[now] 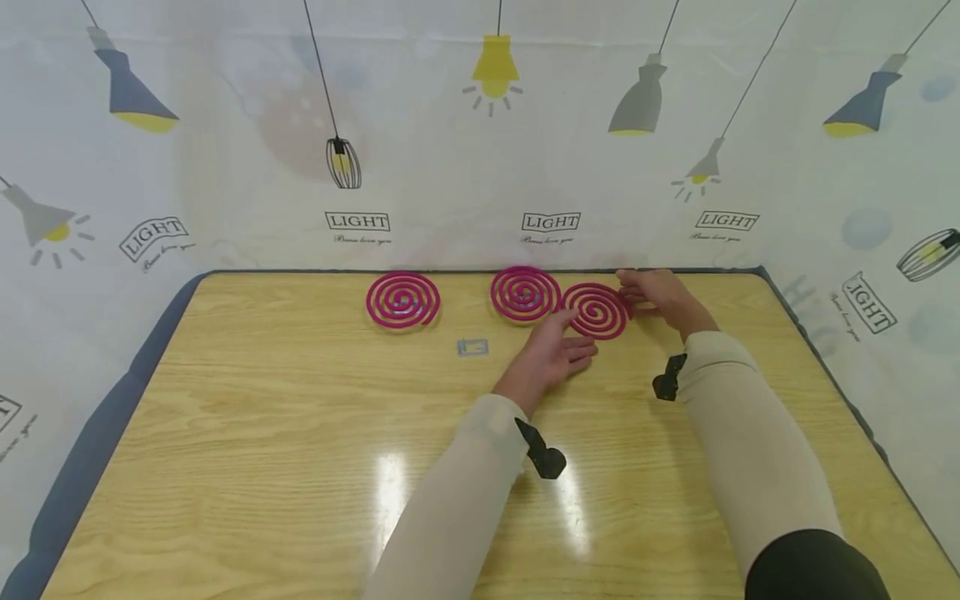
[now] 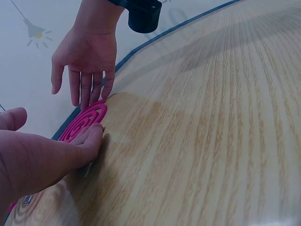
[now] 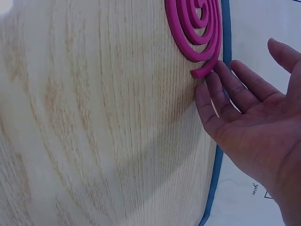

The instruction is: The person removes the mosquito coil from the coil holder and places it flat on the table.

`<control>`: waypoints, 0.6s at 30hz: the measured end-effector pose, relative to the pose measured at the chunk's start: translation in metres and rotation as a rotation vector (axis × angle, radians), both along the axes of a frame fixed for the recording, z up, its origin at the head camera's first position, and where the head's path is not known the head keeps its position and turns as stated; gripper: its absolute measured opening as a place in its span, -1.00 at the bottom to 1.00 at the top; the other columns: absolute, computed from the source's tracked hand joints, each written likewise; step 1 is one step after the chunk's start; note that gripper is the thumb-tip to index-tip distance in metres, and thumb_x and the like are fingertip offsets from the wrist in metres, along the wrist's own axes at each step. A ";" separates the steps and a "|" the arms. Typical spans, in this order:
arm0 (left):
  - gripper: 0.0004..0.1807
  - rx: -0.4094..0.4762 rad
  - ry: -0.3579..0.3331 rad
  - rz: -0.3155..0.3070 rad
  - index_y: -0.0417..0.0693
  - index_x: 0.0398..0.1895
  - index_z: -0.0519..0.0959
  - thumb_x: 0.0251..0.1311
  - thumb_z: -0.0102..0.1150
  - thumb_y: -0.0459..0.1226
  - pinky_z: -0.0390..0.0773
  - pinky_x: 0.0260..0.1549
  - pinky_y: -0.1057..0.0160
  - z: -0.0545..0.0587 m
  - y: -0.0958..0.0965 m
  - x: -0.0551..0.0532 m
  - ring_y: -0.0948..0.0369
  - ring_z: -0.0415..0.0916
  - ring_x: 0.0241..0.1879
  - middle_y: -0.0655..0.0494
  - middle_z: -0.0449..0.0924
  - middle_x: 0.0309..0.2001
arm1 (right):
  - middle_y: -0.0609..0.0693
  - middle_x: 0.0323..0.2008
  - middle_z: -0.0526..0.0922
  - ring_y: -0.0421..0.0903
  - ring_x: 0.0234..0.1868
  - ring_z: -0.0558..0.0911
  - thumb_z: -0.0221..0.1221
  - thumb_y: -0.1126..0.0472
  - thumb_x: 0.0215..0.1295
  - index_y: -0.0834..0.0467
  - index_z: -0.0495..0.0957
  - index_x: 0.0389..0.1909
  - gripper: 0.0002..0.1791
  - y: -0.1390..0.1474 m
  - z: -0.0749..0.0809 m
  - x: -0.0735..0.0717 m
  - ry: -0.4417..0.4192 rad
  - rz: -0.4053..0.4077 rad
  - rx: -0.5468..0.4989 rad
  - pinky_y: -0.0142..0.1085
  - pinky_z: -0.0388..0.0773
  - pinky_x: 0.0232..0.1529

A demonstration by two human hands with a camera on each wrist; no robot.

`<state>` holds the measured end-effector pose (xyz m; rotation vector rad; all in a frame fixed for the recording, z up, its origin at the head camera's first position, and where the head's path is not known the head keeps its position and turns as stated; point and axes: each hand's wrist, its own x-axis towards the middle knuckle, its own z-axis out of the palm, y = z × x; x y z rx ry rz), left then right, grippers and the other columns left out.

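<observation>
The rightmost pink mosquito coil [image 1: 595, 310] lies between my two hands near the table's back edge. My left hand [image 1: 553, 354] is at its front left, with the thumb near its rim and the fingers extended along the front. At the coil's right side is my right hand [image 1: 660, 296], palm turned up, the fingers loosely straight. In the right wrist view its fingertips [image 3: 201, 92] reach the coil's outer tail; whether they bear any of its weight I cannot tell. A second mosquito coil [image 1: 525, 293] sits close on the left, and a third mosquito coil [image 1: 402, 300] farther left.
A small flat metal coil stand [image 1: 472, 347] lies on the wooden table [image 1: 262, 433] in front of the coils. Greyish metal shows beneath the middles of the two left coils. A lamp-printed white curtain [image 1: 435, 167] rises behind the table's dark back edge.
</observation>
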<state>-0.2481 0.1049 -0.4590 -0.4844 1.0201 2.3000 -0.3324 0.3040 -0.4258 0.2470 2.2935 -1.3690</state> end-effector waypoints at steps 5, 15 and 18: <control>-0.30 0.002 -0.001 0.006 -0.09 0.50 0.07 0.38 0.01 -0.10 0.23 0.35 -0.14 -0.001 0.000 0.001 -0.30 0.27 0.30 -0.51 0.28 0.27 | 0.30 0.38 0.29 0.18 0.37 0.33 0.00 -0.19 0.43 0.32 0.16 0.43 -0.20 0.002 -0.003 -0.001 -0.006 -0.007 0.004 0.01 0.31 0.36; -0.24 -0.009 0.019 -0.027 -0.25 0.51 0.00 0.38 0.00 -0.10 0.21 0.37 -0.10 0.000 -0.004 0.004 -0.26 0.27 0.32 -0.46 0.26 0.31 | 0.32 0.39 0.26 0.20 0.37 0.32 -0.04 -0.20 0.44 0.33 0.10 0.44 -0.18 0.004 0.004 0.005 0.009 0.009 -0.015 0.04 0.29 0.37; -0.22 -0.014 0.039 -0.044 -0.30 0.50 -0.04 0.39 -0.01 -0.10 0.21 0.38 -0.08 0.000 -0.006 0.006 -0.25 0.26 0.32 -0.45 0.25 0.32 | 0.33 0.38 0.26 0.22 0.36 0.32 -0.05 -0.18 0.46 0.33 0.10 0.44 -0.20 0.004 0.004 0.006 0.029 0.012 -0.020 0.04 0.31 0.36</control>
